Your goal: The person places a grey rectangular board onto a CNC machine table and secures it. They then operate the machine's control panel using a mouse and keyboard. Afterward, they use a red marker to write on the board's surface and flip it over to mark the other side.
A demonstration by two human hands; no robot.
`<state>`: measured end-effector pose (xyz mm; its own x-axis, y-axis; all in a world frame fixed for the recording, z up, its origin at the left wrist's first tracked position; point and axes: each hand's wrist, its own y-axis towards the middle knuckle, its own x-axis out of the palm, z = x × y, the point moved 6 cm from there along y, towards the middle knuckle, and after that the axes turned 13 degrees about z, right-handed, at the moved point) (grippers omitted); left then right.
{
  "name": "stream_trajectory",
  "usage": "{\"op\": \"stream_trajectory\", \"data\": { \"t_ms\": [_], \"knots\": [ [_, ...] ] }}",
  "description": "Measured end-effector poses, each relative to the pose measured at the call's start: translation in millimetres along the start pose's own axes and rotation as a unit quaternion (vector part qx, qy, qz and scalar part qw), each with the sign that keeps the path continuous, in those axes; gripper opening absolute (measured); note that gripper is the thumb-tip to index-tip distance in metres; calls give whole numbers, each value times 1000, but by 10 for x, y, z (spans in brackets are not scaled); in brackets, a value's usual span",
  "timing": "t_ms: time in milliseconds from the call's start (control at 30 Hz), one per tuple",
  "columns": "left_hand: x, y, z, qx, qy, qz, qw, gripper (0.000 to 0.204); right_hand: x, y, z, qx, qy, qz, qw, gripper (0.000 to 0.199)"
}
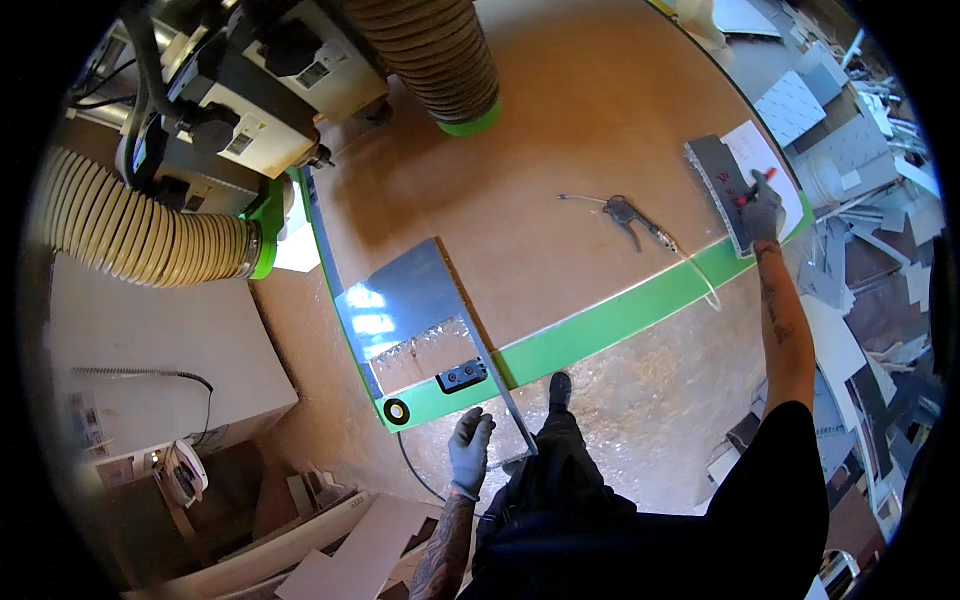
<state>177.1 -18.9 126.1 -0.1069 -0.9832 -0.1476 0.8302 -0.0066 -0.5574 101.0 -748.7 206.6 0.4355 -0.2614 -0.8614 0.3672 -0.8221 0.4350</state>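
With the fingers of the right hand closed around the red marker, we are working at the dark slab and white sheet on the right end of the table; we are probably writing best with light strokes, glove lifted clear of fresh ink. We are holding the left hand beside the glossy panel, fingers curled, though we cannot tell whether they are gripping anything.

Wide fisheye, worn on head, looking down over hands
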Motion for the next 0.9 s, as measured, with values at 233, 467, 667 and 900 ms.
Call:
{"op": "stream_trajectory", "data": {
  "t_ms": [233, 467, 667, 900],
  "knots": [
    [380, 221, -419, 58, 181, 13, 982, 64, 496, -555, -895, -291, -113, -109, 944, 35],
    [658, 257, -582, -52, 48, 34, 997, 61, 566, -1592, -1548, -315, -31, -12, 949, 60],
    [158, -29, -8, 93, 166, 100, 977, 43, 849, -1560, -1240, -169, 102, -185, 963, 59],
    [-649, -92, -1, 215, 327, 161, 906, 30, 478, -1965, -1481, -117, 183, -184, 959, 58]
  ]
}}
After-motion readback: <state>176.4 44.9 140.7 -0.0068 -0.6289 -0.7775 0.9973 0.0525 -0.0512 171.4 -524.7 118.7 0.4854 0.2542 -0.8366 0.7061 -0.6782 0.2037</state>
